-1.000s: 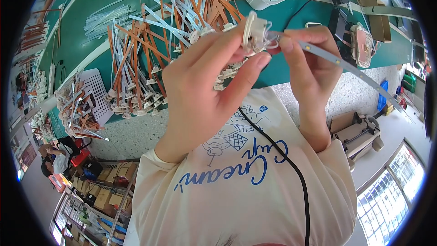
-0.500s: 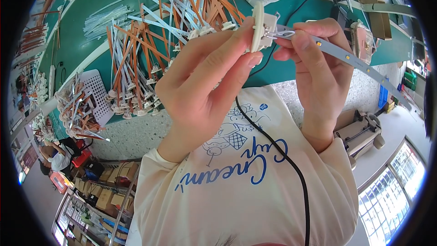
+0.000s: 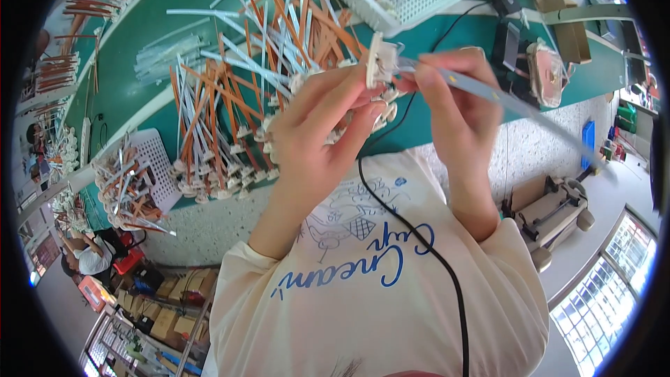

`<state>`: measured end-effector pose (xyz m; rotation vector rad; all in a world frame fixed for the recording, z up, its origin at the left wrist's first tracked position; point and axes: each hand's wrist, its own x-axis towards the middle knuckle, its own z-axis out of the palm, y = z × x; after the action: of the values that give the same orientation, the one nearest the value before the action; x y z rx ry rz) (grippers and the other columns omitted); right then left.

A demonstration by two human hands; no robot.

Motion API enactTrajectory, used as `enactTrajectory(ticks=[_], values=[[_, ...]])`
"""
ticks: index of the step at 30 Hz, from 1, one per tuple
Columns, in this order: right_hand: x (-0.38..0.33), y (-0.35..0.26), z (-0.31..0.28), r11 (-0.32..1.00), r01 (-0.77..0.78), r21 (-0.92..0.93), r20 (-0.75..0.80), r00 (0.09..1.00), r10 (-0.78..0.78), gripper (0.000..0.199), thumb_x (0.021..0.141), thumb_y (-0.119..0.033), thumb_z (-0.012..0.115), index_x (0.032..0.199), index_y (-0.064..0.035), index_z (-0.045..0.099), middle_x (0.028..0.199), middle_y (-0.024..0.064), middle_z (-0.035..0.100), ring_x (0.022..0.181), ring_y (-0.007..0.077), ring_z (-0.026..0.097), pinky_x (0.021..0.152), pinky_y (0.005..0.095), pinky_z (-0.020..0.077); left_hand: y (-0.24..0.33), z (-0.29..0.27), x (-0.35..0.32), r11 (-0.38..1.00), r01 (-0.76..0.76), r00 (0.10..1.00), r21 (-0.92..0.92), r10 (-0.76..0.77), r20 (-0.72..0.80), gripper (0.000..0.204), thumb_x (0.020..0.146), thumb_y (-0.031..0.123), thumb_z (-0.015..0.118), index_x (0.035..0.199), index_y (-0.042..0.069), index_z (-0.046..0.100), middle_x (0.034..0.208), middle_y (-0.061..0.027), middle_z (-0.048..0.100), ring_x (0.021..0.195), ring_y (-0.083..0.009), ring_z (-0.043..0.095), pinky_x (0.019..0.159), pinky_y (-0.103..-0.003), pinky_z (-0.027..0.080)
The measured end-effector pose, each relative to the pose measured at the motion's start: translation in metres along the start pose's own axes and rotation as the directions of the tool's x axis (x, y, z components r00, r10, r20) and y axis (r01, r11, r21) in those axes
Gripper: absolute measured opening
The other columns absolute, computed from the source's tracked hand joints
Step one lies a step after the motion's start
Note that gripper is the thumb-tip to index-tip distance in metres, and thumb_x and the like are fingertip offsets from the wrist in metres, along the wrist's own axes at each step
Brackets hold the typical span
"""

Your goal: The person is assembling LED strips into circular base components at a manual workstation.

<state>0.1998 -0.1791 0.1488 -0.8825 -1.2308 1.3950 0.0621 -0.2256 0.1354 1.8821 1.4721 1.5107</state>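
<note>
Above the green tabletop (image 3: 139, 63), right of the heap of orange and white strips (image 3: 237, 98), the left hand (image 3: 317, 132) pinches a small white connector (image 3: 377, 63) in a closed grip, while the right hand (image 3: 457, 105) closes on a grey flat strip (image 3: 516, 105) touching it, left of brown cardboard boxes (image 3: 569, 31).

- Green tabletop (image 3: 139, 49) with a pale edge strip.
- Speckled grey floor (image 3: 530, 146).
- Bright gridded windows (image 3: 614, 272) at one side.
- Cardboard boxes (image 3: 174, 321) stacked below.
</note>
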Motion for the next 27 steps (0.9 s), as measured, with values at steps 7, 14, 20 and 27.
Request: enactTrajectory(ticks=[7, 14, 20, 27], values=[[0.132, 0.100, -0.080, 0.929, -0.323, -0.182, 0.063, 0.939, 0.339, 0.020, 0.081, -0.014, 0.053, 0.090, 0.0039, 0.051, 0.082, 0.0065, 0.054, 0.076, 0.0125, 0.054, 0.069, 0.0233, 0.0460, -0.051, -0.003, -0.030, 0.934, 0.324, 0.945, -0.153, -0.326, 0.016, 0.039, 0.076, 0.000, 0.053, 0.115, 0.002, 0.044, 0.107, -0.0141, 0.048, 0.090, -0.0202, 0.055, 0.073, -0.027, 0.047], [0.208, 0.168, -0.083, 0.800, -0.311, -0.513, 0.358, 0.770, 0.529, 0.034, 0.076, -0.019, 0.057, 0.100, 0.0046, 0.051, 0.086, 0.0106, 0.058, 0.074, 0.0156, 0.057, 0.064, 0.0219, 0.0456, -0.080, -0.023, -0.075, 0.805, 0.569, 0.813, -0.166, -0.581, -0.034, 0.036, 0.080, -0.001, 0.047, 0.116, 0.002, 0.044, 0.105, -0.0124, 0.050, 0.093, -0.0181, 0.054, 0.075, -0.026, 0.046], [0.099, 0.123, -0.032, 0.532, 0.223, -0.817, 0.298, 0.953, 0.058, 0.028, 0.074, -0.024, 0.059, 0.094, -0.0066, 0.050, 0.067, 0.0103, 0.059, 0.059, 0.0214, 0.059, 0.056, 0.0294, 0.0459, -0.104, -0.039, -0.127, 0.700, 0.709, 0.688, -0.087, -0.714, -0.133, 0.036, 0.082, 0.003, 0.048, 0.117, 0.001, 0.043, 0.106, -0.0110, 0.053, 0.093, -0.0152, 0.053, 0.079, -0.024, 0.041], [0.032, 0.164, -0.053, 0.516, -0.214, -0.829, 0.104, 0.848, 0.519, 0.026, 0.072, -0.018, 0.059, 0.089, -0.0008, 0.050, 0.067, 0.0133, 0.059, 0.058, 0.0246, 0.059, 0.052, 0.0332, 0.0472, -0.103, -0.039, -0.125, 0.698, 0.708, 0.687, -0.105, -0.716, -0.128, 0.033, 0.082, 0.004, 0.047, 0.115, 0.001, 0.044, 0.105, -0.0131, 0.052, 0.094, -0.0179, 0.053, 0.080, -0.026, 0.043]])
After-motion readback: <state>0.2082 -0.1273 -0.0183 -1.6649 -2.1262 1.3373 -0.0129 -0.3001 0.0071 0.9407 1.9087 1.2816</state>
